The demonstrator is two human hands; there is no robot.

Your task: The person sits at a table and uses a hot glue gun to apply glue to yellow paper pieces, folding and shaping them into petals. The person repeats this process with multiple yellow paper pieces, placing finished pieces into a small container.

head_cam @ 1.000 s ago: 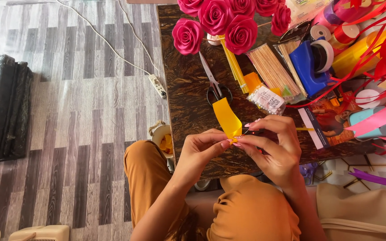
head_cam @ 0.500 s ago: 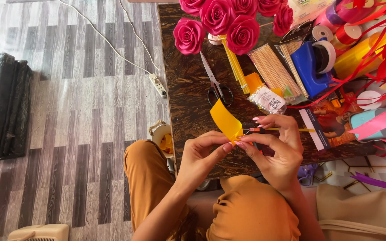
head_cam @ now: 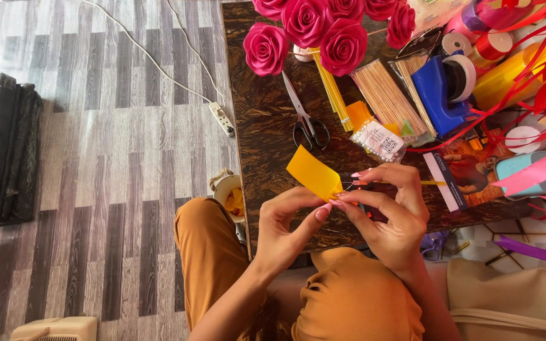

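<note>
Two bare hands meet low over the near edge of the dark marbled table (head_cam: 266,126), above the person's mustard-coloured knees.

1. Left hand (head_cam: 285,224): thumb and forefinger pinched shut on the lower end of a yellow ribbon piece (head_cam: 314,172). Half a second ago the strip stood more upright; it now leans further to the left and lies flatter.
2. Right hand (head_cam: 390,215): fingers curled closed against the same end of the ribbon, also holding a thin stick (head_cam: 431,183) that juts out to the right. Its place has hardly changed since the earlier frames.
3. Small cup (head_cam: 230,196) on the floor just left of the table edge, yellow scraps inside.
4. Scissors (head_cam: 304,117), black handles, lying closed on the table beyond the ribbon; unmoved.
5. Small clear packet (head_cam: 383,140) just right of the scissors.
6. Bundle of wooden skewers (head_cam: 383,98) and a strip of yellow ribbon lengths (head_cam: 333,91), beside each other.
7. Blue tape dispenser (head_cam: 437,91), right of the skewers.
8. Pink ribbon roses (head_cam: 314,28), clustered at the far edge.
9. White power strip (head_cam: 221,118) and cable on the striped floor, left.
</note>
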